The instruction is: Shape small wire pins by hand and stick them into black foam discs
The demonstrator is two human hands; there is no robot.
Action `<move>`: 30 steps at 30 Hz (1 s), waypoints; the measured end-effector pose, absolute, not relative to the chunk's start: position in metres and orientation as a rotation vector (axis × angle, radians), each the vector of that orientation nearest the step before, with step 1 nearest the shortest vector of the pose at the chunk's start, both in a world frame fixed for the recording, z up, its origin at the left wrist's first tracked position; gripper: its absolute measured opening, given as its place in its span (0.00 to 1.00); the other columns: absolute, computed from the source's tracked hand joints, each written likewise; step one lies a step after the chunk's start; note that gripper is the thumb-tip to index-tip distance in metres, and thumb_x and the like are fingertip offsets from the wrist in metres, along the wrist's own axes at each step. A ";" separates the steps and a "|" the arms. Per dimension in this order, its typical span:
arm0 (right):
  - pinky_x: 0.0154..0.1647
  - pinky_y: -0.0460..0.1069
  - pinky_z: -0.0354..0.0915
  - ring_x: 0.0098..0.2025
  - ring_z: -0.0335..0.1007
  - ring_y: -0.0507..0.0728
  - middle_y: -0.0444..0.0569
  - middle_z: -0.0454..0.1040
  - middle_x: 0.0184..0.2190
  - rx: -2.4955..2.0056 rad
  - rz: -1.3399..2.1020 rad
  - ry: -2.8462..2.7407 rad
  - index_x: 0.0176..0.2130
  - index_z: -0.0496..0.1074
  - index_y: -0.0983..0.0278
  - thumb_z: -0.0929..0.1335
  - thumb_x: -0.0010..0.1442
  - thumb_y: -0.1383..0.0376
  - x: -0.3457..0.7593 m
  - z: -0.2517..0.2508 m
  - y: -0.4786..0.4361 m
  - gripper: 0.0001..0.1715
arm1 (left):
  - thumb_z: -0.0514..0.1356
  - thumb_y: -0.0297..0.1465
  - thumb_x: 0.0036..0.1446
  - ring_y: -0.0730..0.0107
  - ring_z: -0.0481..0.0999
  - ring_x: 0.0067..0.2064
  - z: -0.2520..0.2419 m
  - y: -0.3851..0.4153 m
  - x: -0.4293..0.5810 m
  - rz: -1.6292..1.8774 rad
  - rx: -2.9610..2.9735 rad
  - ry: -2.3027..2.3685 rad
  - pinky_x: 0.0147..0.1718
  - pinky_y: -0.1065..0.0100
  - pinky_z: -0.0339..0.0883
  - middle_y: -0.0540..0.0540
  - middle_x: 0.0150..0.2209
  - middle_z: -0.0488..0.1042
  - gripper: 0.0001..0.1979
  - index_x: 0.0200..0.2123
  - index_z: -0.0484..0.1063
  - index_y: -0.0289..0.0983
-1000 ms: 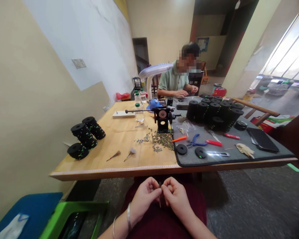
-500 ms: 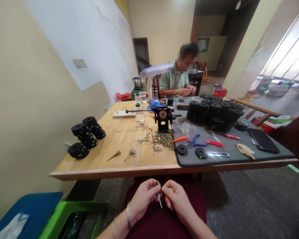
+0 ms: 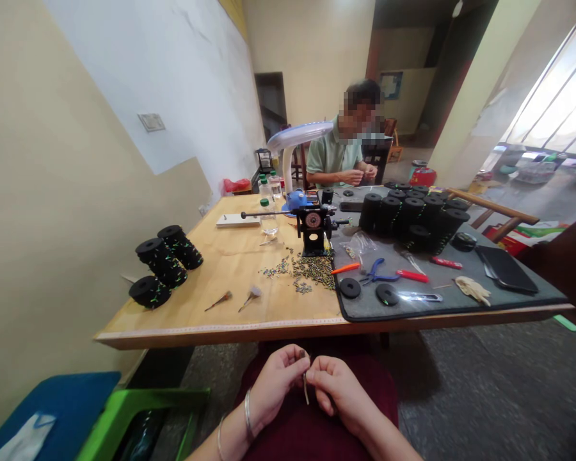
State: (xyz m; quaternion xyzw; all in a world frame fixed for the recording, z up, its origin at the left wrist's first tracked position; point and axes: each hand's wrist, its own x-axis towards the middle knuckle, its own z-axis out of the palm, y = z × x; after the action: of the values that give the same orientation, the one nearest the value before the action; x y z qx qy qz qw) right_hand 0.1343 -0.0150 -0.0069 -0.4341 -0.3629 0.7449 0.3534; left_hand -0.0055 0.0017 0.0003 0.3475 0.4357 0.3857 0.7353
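Note:
In the head view my left hand point(image 3: 279, 379) and my right hand point(image 3: 336, 387) meet above my lap, in front of the table edge. My left hand, with bracelets at its wrist, pinches a thin, pale, narrow piece point(image 3: 306, 393) whose free end hangs below the fingers. A dark bit shows at its upper end. My right thumb and forefinger are pinched together against the left fingertips; what they grip is too small to tell. On the table beyond lie two small brush-like pieces, one reddish-tipped point(image 3: 219, 300) and one pale-tipped point(image 3: 250, 297).
A pile of tiny beads or pins point(image 3: 315, 272) lies before a black hand-cranked device point(image 3: 313, 232). Black foam spools point(image 3: 159, 256) stand left, more point(image 3: 413, 214) on the grey mat point(image 3: 441, 294). Pliers point(image 3: 381, 273) lie on it. A co-worker point(image 3: 338, 157) sits opposite. A green stool point(image 3: 120, 410) stands lower left.
My right fingers have closed in on the left fingertips. The pale piece has swung to hang more upright and now shows narrower.

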 end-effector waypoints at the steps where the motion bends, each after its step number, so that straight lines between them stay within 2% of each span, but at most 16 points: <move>1: 0.12 0.39 0.39 0.09 0.43 0.41 0.36 0.59 0.07 -1.114 1.933 -0.932 0.25 0.60 0.66 0.69 0.47 0.53 0.135 -0.007 -0.015 0.21 | 0.67 0.35 0.43 0.80 0.62 0.23 0.000 0.002 -0.006 0.847 0.768 0.957 0.22 0.76 0.54 0.53 0.23 0.63 0.16 0.27 0.64 0.33; 10: 0.12 0.39 0.40 0.08 0.43 0.41 0.36 0.58 0.07 -1.027 1.986 -0.857 0.23 0.60 0.66 0.68 0.48 0.58 0.135 -0.009 -0.014 0.17 | 0.66 0.34 0.46 0.81 0.61 0.23 -0.001 0.002 -0.006 0.850 0.799 0.939 0.23 0.75 0.54 0.53 0.24 0.62 0.15 0.28 0.63 0.33; 30: 0.11 0.39 0.39 0.08 0.43 0.42 0.35 0.57 0.06 -0.973 2.039 -0.775 0.23 0.61 0.67 0.71 0.46 0.57 0.138 -0.011 -0.011 0.19 | 0.63 0.35 0.48 0.79 0.61 0.24 0.004 0.008 -0.007 0.824 1.089 0.992 0.24 0.74 0.57 0.53 0.24 0.63 0.13 0.29 0.65 0.32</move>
State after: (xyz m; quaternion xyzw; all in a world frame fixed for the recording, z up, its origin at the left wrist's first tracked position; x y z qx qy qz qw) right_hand 0.1381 -0.0111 -0.0105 -0.3788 -0.3019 0.7939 0.3676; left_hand -0.0072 0.0078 0.0037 0.4823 0.4392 0.3646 0.6645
